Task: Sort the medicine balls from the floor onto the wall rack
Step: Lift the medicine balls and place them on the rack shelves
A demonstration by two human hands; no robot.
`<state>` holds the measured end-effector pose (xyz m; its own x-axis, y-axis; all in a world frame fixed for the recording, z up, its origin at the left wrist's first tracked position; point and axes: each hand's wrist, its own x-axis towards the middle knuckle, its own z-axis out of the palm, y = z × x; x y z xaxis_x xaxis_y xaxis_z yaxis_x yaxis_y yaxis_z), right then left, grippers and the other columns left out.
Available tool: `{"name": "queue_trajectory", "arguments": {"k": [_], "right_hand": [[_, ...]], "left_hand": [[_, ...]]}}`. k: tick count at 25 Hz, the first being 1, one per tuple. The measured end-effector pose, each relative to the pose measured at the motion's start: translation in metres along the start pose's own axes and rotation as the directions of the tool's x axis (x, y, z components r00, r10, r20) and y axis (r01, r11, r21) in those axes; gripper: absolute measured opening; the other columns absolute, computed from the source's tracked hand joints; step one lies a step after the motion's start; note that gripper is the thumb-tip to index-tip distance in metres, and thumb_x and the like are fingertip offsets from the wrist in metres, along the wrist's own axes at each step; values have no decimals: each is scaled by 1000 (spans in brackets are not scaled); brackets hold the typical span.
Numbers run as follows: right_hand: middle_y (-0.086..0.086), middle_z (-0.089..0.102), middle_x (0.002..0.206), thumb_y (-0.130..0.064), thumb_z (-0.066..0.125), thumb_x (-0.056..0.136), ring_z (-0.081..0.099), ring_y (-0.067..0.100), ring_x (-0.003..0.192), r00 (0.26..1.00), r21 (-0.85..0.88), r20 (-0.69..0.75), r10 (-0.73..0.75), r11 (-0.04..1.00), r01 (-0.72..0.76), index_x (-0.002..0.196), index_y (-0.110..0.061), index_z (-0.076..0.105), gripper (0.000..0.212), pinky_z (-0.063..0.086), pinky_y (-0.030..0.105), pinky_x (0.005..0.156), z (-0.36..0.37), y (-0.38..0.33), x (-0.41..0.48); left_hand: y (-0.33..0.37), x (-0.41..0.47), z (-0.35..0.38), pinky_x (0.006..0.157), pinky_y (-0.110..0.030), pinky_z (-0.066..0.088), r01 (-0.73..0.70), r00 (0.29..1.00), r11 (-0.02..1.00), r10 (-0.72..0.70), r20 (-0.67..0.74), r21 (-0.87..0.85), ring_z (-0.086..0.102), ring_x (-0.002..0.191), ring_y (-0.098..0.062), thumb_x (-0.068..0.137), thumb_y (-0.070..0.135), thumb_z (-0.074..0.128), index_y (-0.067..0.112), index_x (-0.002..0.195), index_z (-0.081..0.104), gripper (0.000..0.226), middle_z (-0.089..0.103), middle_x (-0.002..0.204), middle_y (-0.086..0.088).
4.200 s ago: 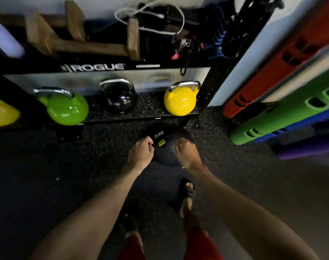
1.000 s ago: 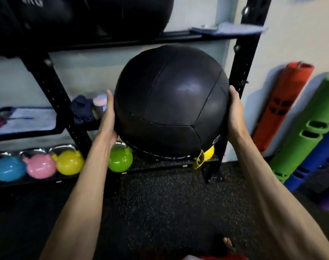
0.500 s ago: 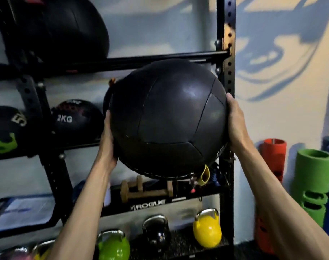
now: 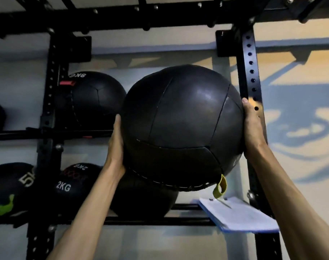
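In the head view, the large black leather medicine ball sits between the left hand and right hand. Both palms press flat on its sides, level with the black steel wall rack's upper shelf. Beyond the left hand, a black ball marked 8KG is already racked. This one is not yet set down, and the floor is out of view.

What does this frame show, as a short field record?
Held item: black medicine ball with a yellow loop, level with the rack upper tier, right of the 8KG ball
Left hand: pressed to its left side
Right hand: pressed to its right side
Lower tier: 2KG ball, larger unlabelled ball beside it
Stray item: clipboard with papers on lower rails
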<state>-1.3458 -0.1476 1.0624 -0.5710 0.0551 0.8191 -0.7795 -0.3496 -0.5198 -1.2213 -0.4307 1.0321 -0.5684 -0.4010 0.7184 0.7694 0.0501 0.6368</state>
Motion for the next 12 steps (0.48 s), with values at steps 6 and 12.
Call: {"name": "queue_trajectory", "arguments": {"k": [6, 12], "right_hand": [[2, 72, 115, -64, 35, 95, 66, 19, 111, 994, 129, 89, -60, 991, 48, 109, -25, 70, 54, 49, 48, 103, 28, 15, 85], [-6, 75, 100, -53, 36, 101, 67, 12, 102, 993, 195, 62, -97, 977, 84, 91, -28, 75, 48, 51, 37, 94, 71, 27, 136]], "left_hand": [[29, 68, 11, 110, -41, 44, -125, 988, 980, 137, -70, 153, 65, 119, -16, 81, 84, 48, 32, 133, 63, 75, 70, 127, 6], [52, 126, 2, 104, -43, 49, -210, 947, 938, 265, -181, 275, 66, 115, -17, 80, 87, 43, 34, 128, 66, 76, 71, 123, 3]]}}
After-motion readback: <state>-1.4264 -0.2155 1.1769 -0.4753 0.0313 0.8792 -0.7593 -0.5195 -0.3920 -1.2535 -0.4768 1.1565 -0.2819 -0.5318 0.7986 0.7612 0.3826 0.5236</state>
